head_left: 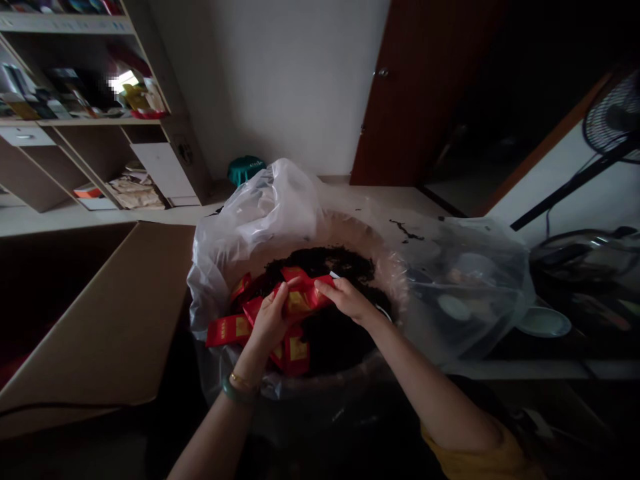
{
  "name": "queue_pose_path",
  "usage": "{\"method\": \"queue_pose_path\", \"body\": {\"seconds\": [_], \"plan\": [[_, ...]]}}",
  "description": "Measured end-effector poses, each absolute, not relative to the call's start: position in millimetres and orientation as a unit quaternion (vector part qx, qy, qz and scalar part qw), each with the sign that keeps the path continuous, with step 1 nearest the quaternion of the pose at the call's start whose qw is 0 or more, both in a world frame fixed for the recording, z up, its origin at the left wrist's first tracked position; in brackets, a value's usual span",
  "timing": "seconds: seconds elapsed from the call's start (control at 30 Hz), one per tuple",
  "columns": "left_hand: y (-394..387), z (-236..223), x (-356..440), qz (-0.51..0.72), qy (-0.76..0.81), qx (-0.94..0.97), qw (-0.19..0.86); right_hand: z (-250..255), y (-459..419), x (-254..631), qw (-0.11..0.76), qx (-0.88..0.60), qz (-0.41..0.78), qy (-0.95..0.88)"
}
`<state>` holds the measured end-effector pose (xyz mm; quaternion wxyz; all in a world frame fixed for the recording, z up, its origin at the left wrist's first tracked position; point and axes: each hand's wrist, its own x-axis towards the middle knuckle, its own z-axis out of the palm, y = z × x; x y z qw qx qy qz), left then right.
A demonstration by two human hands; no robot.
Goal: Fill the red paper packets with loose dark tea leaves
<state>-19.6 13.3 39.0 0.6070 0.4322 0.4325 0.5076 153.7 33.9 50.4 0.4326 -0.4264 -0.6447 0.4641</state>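
Both my hands are over a round container lined with a clear plastic bag (295,193). Between them is a red packet with a gold label (301,302). My left hand (271,315) pinches its left end, while the fingers of my right hand (350,300) close on its right end. A small white strip shows beside the right fingers. Several more red packets (227,330) lie in the container, to the left of and below my left hand. Dark, loose, leaf-like material (330,340) fills much of the container.
An open cardboard box (100,320) stands to the left. Clear plastic sheeting (465,287) spreads over a surface on the right, near a pale dish (543,321). Shelves (85,123), a brown door (400,100) and a fan (615,117) are farther back.
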Motion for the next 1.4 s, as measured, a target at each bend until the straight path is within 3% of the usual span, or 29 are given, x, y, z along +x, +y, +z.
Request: {"method": "queue_pose_path", "body": {"seconds": [0.17, 0.3, 0.47, 0.53, 0.67, 0.77, 0.9, 1.1, 1.2, 1.3, 1.4], "plan": [[16, 44, -21, 0.532, 0.435, 0.412, 0.598, 54, 33, 152, 0.427, -0.380, 0.533, -0.624], [15, 46, -19, 0.523, 0.436, 0.420, 0.600, 55, 34, 157, 0.370, -0.374, 0.608, -0.594], [21, 37, -22, 0.506, 0.474, 0.487, 0.532, 45, 39, 164, 0.341, -0.385, 0.649, -0.561], [23, 30, -24, 0.520, 0.515, 0.526, 0.433, 43, 41, 166, 0.351, -0.379, 0.645, -0.563], [16, 25, -19, 0.476, 0.563, 0.671, 0.076, 48, 44, 166, 0.362, -0.391, 0.612, -0.585], [11, 26, -9, 0.351, 0.505, 0.788, -0.027, 55, 39, 161, 0.332, -0.376, 0.622, -0.602], [14, 23, -3, 0.297, 0.487, 0.820, -0.034, 62, 29, 153, 0.340, -0.356, 0.607, -0.624], [21, 21, -10, 0.382, 0.501, 0.775, 0.048, 74, 31, 172, 0.318, -0.337, 0.610, -0.642], [23, 19, -15, 0.433, 0.542, 0.714, 0.096, 71, 26, 190, 0.317, -0.424, 0.511, -0.677], [25, 12, -21, 0.464, 0.571, 0.662, 0.142, 52, 5, 191, 0.171, -0.548, 0.332, -0.748], [28, 4, -25, 0.492, 0.571, 0.630, 0.188, 29, -19, 172, 0.010, -0.636, 0.246, -0.732]]}}
